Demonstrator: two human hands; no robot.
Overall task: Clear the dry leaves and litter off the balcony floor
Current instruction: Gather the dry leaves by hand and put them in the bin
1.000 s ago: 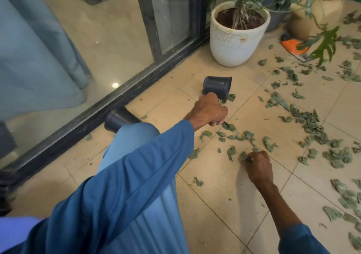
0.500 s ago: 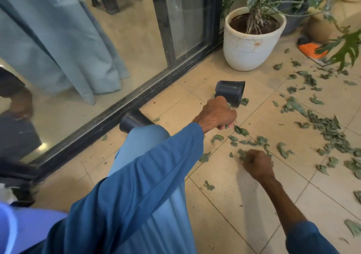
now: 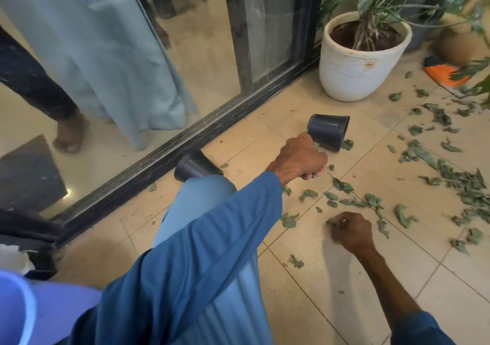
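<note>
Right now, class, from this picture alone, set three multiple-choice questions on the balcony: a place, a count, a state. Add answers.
1. Where does the white pot stand? A on a table; B on the floor by the glass door; C on a chair.
2. How many black pots lie tipped over? A one; B two; C four.
3. What is the left hand doing? A lying flat; B holding a broom; C gripping leaves.
Answers: B, it sits on the floor beside the door; B, one beyond the hand, one by the knee; C, leaves poke from its fist.
</note>
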